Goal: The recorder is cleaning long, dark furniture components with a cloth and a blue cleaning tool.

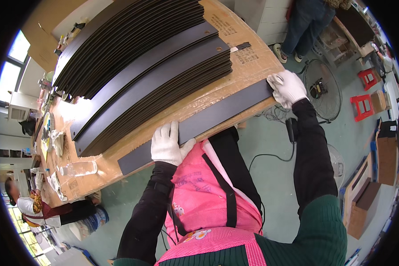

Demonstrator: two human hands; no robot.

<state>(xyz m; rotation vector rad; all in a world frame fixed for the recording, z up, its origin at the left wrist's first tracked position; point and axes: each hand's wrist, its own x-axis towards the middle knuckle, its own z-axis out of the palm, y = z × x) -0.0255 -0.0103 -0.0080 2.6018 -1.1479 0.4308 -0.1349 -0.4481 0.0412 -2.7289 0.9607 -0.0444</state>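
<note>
A long, narrow dark grey board (226, 110) lies along the table's near edge. My left hand (168, 144), in a white glove, rests on it toward the left end, fingers stretched flat and thumb spread. At the board's right end, my gloved right hand (289, 88) is closed, its fingers curled down against the surface. Whether a white cloth is bunched under those fingers I cannot make out. Just beyond lies a stack of similar dark boards (164, 95) with a hole near the end, and behind it a taller stack (133, 40) stands.
Brown cardboard (252, 66) covers the table. A clear plastic bottle (79, 169) lies at its left. A black floor fan (321, 91) and red stools (362, 107) stand to the right. One person (308, 26) stands at the far right, another (44, 208) at the left.
</note>
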